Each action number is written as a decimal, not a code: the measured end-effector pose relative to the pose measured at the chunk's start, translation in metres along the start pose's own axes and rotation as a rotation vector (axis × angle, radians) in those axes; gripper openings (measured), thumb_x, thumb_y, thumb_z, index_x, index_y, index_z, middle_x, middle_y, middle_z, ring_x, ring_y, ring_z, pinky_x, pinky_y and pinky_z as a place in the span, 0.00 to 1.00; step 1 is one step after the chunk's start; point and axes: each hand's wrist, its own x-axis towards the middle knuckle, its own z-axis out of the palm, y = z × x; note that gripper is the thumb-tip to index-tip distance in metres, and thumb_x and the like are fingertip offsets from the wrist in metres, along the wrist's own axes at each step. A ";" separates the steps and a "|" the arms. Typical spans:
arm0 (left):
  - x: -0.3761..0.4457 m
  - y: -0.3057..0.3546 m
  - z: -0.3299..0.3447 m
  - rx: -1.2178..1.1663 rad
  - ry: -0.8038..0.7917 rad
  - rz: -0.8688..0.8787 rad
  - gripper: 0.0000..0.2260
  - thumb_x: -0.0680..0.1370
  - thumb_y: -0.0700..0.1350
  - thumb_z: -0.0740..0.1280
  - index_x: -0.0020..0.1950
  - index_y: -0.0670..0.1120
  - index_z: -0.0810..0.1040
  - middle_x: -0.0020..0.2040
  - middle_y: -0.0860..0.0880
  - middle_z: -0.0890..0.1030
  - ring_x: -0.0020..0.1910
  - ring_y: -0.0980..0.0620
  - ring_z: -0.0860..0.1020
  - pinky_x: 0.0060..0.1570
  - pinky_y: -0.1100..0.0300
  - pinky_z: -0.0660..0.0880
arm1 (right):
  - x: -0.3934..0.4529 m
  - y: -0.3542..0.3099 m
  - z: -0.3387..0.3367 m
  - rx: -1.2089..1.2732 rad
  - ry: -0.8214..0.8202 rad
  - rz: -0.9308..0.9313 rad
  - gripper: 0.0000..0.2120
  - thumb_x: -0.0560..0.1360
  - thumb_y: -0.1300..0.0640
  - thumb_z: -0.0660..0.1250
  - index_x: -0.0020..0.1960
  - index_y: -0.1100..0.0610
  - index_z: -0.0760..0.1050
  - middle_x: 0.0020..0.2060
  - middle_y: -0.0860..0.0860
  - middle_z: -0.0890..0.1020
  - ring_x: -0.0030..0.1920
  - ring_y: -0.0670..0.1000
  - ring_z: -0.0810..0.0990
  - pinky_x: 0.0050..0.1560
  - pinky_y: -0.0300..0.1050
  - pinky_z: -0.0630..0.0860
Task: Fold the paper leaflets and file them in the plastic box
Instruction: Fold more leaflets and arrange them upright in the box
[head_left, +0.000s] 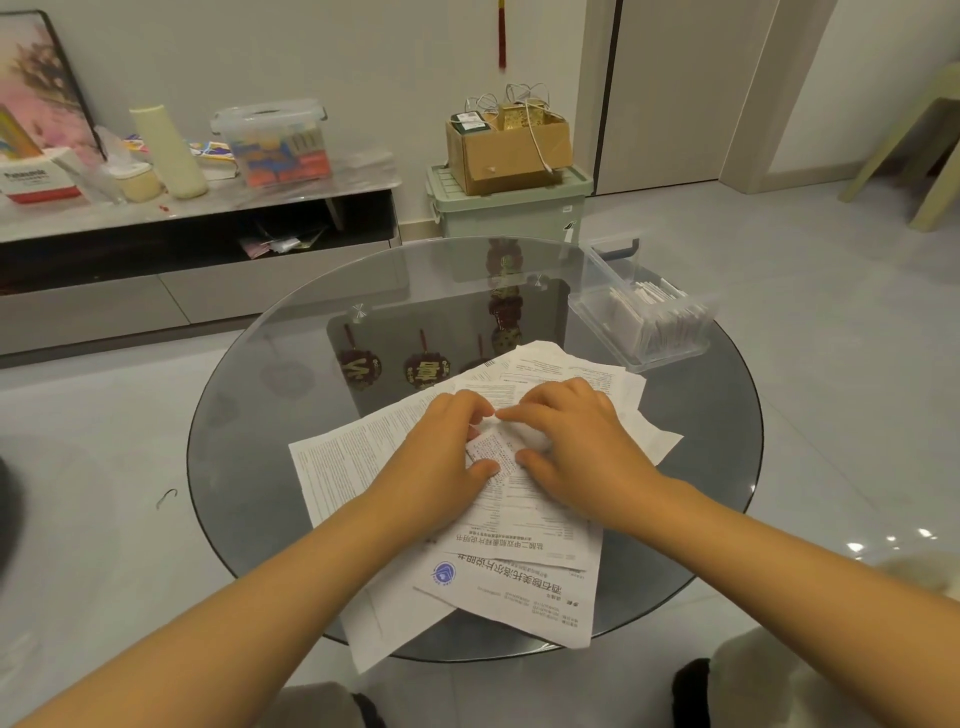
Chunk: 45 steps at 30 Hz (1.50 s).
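Observation:
A loose pile of printed paper leaflets lies spread over the near half of a round glass table. On top of the pile sits a small, partly folded leaflet. My left hand pinches its left side between thumb and curled fingers. My right hand pinches its right side the same way, fingertips almost meeting those of the left hand. A clear plastic box stands at the table's far right edge, with several folded leaflets standing upright inside it.
Beyond the table stand a green storage bin with a cardboard box on top, and a low cabinet carrying a lidded plastic tub and clutter. A pale chair is at the far right. Red ornaments show under the glass.

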 end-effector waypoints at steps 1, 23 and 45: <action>0.000 0.000 0.000 -0.005 0.002 0.001 0.18 0.74 0.45 0.71 0.59 0.53 0.67 0.55 0.57 0.69 0.51 0.62 0.70 0.50 0.68 0.66 | 0.000 0.000 0.002 -0.020 -0.025 0.002 0.17 0.78 0.50 0.61 0.67 0.45 0.70 0.64 0.46 0.69 0.65 0.50 0.61 0.64 0.44 0.56; 0.019 0.009 -0.013 -0.249 -0.018 -0.269 0.10 0.75 0.44 0.69 0.55 0.53 0.77 0.42 0.53 0.78 0.39 0.57 0.76 0.38 0.64 0.71 | -0.003 0.001 -0.005 -0.060 0.136 0.084 0.24 0.75 0.45 0.65 0.69 0.49 0.69 0.62 0.48 0.70 0.64 0.50 0.63 0.63 0.43 0.57; 0.103 0.087 -0.038 -1.215 -0.123 -0.479 0.06 0.77 0.39 0.67 0.53 0.41 0.79 0.42 0.47 0.81 0.39 0.56 0.79 0.39 0.65 0.74 | 0.031 0.069 -0.081 0.087 0.497 0.165 0.06 0.74 0.58 0.69 0.49 0.54 0.84 0.41 0.49 0.83 0.46 0.48 0.72 0.46 0.41 0.66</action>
